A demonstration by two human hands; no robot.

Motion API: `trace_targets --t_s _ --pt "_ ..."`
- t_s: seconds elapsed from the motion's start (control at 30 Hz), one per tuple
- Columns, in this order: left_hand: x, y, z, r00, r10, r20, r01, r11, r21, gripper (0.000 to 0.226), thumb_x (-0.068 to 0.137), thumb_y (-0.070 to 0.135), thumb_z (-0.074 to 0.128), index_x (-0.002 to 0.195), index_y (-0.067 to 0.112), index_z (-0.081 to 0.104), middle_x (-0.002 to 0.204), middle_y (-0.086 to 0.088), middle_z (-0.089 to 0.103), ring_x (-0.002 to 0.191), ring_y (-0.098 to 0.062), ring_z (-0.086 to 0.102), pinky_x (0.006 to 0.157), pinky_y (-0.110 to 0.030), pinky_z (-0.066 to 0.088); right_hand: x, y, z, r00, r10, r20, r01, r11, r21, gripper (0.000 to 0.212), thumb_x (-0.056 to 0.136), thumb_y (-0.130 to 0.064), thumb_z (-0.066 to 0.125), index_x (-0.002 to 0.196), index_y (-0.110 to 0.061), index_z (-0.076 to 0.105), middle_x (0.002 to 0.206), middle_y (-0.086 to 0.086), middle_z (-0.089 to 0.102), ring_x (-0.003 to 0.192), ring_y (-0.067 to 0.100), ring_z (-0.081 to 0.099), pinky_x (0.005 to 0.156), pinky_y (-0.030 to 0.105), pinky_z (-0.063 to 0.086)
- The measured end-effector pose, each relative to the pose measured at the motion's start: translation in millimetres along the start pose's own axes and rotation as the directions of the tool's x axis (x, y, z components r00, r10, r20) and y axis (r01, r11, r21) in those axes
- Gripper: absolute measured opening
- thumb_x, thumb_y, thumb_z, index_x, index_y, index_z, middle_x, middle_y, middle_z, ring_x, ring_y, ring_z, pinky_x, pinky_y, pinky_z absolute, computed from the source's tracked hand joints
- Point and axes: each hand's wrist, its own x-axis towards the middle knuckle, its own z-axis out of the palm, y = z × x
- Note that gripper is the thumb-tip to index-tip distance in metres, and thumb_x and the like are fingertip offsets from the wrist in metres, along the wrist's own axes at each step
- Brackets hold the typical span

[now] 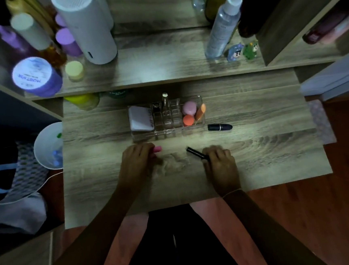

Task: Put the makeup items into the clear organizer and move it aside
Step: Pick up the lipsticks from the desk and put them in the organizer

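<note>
The clear organizer (169, 131) stands mid-table. It holds a white compact (139, 118) at its left, a slim gold-capped tube (164, 99) in the middle slots, and pink (189, 107) and orange sponges (188, 120) at its right. A black lipstick (220, 127) lies on the table just right of the organizer. My left hand (137, 161) rests on the table in front of the organizer, closed on a small pink item (157, 149). My right hand (221, 162) grips a thin black pencil-like stick (196, 153) that points up-left.
A raised shelf (164, 70) behind carries a tall white cylinder (86, 28), purple jars (37, 76), a spray bottle (224, 22) and two small figurines (243, 51). A white bowl (48, 146) sits off the table's left edge. My knees are under the front edge.
</note>
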Motion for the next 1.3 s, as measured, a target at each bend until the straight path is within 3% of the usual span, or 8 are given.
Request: trace_targets --t_s 0.07,0.17,0.27,0.37,0.6,0.87,1.1,1.3 --pt "3 9 -5 0.99 -0.132 -0.049 0.116 0.964 -0.24 0.026 0.082 0.019 0.068 0.107 0.015 0.059 0.102 -0.008 0.068 0.091 -0.023 0.064 0.076 -0.037 0.053 2 -12 1 1.0 0.011 0.001 -0.011 0.992 0.123 0.019 0.088 -0.019 0.061 0.107 -0.013 0.06 0.107 0.013 0.063 0.095 0.03 0.054 0.079 0.039 0.046" --pt "14 24 -16 0.962 -0.143 -0.234 0.075 0.958 -0.278 0.024 0.086 0.015 0.064 0.109 0.015 0.06 0.102 -0.006 0.069 0.09 0.003 0.051 0.072 -0.004 0.039 14 -36 -9 0.991 0.133 -0.032 -0.107 0.901 0.42 0.011 0.09 -0.026 0.06 0.096 -0.021 0.052 0.085 0.0 0.063 0.079 0.018 0.056 0.064 0.028 0.036" --pt "34 37 -34 0.932 -0.137 -0.337 0.013 0.939 -0.345 0.025 0.089 0.014 0.062 0.113 0.013 0.058 0.103 0.0 0.066 0.09 -0.001 0.056 0.07 0.0 0.039 35 -61 -23 0.982 0.172 -0.082 -0.092 0.807 0.583 0.017 0.09 -0.026 0.062 0.104 -0.022 0.052 0.085 -0.008 0.067 0.074 0.01 0.066 0.063 0.025 0.052" --pt "56 40 -41 0.918 -0.131 -0.373 -0.014 0.932 -0.362 0.023 0.089 0.011 0.06 0.112 0.008 0.058 0.105 -0.008 0.065 0.093 -0.01 0.059 0.078 -0.005 0.042 61 -82 -32 0.976 0.181 -0.118 -0.06 0.754 0.654 0.024 0.088 -0.026 0.064 0.111 -0.02 0.057 0.096 -0.004 0.071 0.085 0.006 0.067 0.075 0.019 0.054" --pt "81 31 -30 0.923 -0.233 -0.306 0.113 0.925 -0.362 0.031 0.085 0.008 0.064 0.116 0.011 0.058 0.112 -0.011 0.061 0.101 -0.017 0.058 0.083 -0.02 0.047 106 -99 -25 0.958 0.273 -0.084 -0.131 0.682 0.72 0.018 0.084 -0.028 0.068 0.097 -0.026 0.055 0.107 0.007 0.064 0.107 0.027 0.058 0.089 0.043 0.053" --pt "87 21 -24 0.94 -0.258 -0.223 0.175 0.926 -0.336 0.027 0.086 0.009 0.063 0.113 0.011 0.057 0.111 -0.012 0.062 0.102 -0.02 0.06 0.089 -0.033 0.053 111 -100 -8 0.95 0.286 -0.126 -0.141 0.75 0.646 0.021 0.084 -0.014 0.069 0.101 -0.012 0.058 0.096 -0.006 0.057 0.081 0.003 0.052 0.074 0.014 0.045" --pt "89 22 -25 0.951 -0.244 -0.188 0.178 0.933 -0.312 0.033 0.086 0.011 0.064 0.117 0.008 0.053 0.115 -0.014 0.06 0.109 -0.023 0.057 0.092 -0.039 0.052 118 -100 -8 0.958 0.279 -0.066 -0.186 0.778 0.6 0.011 0.084 -0.013 0.066 0.086 -0.011 0.055 0.088 0.011 0.063 0.092 0.034 0.062 0.097 0.056 0.045" --pt "89 22 -28 0.943 -0.252 -0.22 0.18 0.937 -0.3 0.04 0.085 0.014 0.066 0.122 0.01 0.051 0.117 -0.013 0.057 0.108 -0.024 0.056 0.091 -0.034 0.05 117 -100 -9 0.954 0.289 -0.077 -0.175 0.749 0.639 0.019 0.083 -0.011 0.068 0.096 -0.009 0.055 0.087 -0.004 0.053 0.081 0.024 0.064 0.079 0.035 0.054"
